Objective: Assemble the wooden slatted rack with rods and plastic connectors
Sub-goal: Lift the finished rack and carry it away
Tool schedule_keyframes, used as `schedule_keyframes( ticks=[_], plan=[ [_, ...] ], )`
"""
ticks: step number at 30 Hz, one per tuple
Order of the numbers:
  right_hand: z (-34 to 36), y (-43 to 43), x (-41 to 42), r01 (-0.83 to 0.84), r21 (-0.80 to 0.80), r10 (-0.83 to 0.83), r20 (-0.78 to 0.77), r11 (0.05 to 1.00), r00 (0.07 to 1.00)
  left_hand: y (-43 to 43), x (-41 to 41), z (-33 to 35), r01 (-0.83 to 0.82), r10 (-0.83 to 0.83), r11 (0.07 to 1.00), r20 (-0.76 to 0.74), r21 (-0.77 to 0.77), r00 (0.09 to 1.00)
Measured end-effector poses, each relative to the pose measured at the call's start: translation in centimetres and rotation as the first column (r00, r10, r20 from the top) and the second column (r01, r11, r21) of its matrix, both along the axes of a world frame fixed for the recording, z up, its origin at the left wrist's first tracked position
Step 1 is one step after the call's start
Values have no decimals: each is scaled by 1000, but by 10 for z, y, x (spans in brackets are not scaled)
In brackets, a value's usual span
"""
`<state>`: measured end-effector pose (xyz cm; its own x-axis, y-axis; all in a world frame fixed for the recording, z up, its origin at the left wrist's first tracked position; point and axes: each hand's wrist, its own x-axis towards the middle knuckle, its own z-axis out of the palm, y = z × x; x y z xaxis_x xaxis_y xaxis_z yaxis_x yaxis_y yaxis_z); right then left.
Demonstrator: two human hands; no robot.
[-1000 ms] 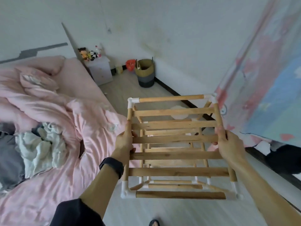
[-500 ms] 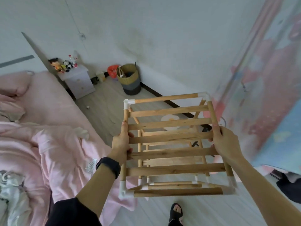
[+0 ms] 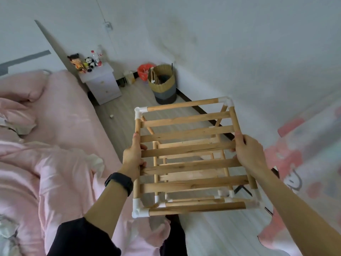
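I hold the wooden slatted rack point(image 3: 190, 150) up in the air in front of me, above the floor. It has several flat slats across its top and round rods joined by white plastic corner connectors point(image 3: 139, 212). A lower tier of slats shows through the gaps. My left hand point(image 3: 133, 158) grips the left side rod, fingers curled between the slats. My right hand point(image 3: 248, 154) grips the right side rod the same way.
A bed with pink bedding point(image 3: 55, 145) fills the left. A grey nightstand point(image 3: 101, 83) with small toys stands by the wall, and a woven basket point(image 3: 163, 83) holding wooden rods sits beyond it. A pink patterned curtain point(image 3: 304, 154) hangs at the right. Wooden floor lies below.
My view has swung back left, bringing more of the bed into sight. The rack stays in both hands, with the grip unchanged.
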<state>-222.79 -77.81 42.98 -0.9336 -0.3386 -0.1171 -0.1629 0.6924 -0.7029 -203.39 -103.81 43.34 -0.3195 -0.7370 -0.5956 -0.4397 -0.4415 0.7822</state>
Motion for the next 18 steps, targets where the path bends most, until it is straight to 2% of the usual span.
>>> schedule_keyframes(
  ticks=[5, 7, 10, 13, 16, 18],
  plan=[
    [-9, -92, -56, 12, 21, -14, 54, 1000, 998, -95, -56, -6, -26, 27, 999, -16, 24, 1000],
    [-9, -122, -71, 34, -43, -30, 95, 998, 995, -129, -78, -5, -26, 27, 999, -29, 42, 999],
    [-5, -155, -96, 157, -253, -79, 294, 955, 953, -174, -120, -6, -26, 34, 996, -97, 87, 995],
    [-9, -165, -127, 242, -323, -50, 506, 915, 861, -198, -168, -9, -30, 40, 993, -88, 113, 995],
    [-32, -189, -165, 284, -256, -106, 542, 924, 834, -223, -220, -20, -35, 40, 993, -47, 112, 998],
    [-52, -215, -189, 396, -184, -222, 587, 900, 778, -242, -255, -30, -28, 30, 995, -19, 98, 999]
  ],
)
